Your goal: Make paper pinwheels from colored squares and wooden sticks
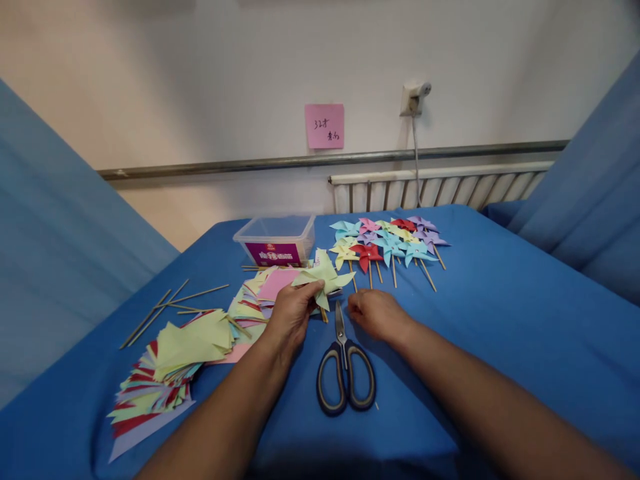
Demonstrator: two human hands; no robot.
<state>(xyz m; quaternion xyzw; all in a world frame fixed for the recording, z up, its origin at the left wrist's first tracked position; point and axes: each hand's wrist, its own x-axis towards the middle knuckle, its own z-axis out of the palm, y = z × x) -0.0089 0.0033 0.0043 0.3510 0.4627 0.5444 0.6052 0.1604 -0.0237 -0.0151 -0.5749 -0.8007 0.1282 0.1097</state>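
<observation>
A pale yellow-green paper pinwheel [327,279] is pinched in my left hand [293,313], above the edge of the colored paper sheets. My right hand [377,313] rests low over the table with its fingers curled together. Whether anything sits between those fingertips, I cannot make out. Between my hands lies a pair of scissors [343,343], blades closed and pointing away from me, dark handles toward me. Just beyond my right hand, several finished pinwheels [391,248] on wooden sticks lie in rows.
Fanned stacks of colored paper [195,343] cover the left of the blue-covered table [475,320]. Loose wooden sticks [155,317] lie beside them. A clear plastic box [275,230] with a purple label stands at the back. Blue curtains [60,240] hang at both sides.
</observation>
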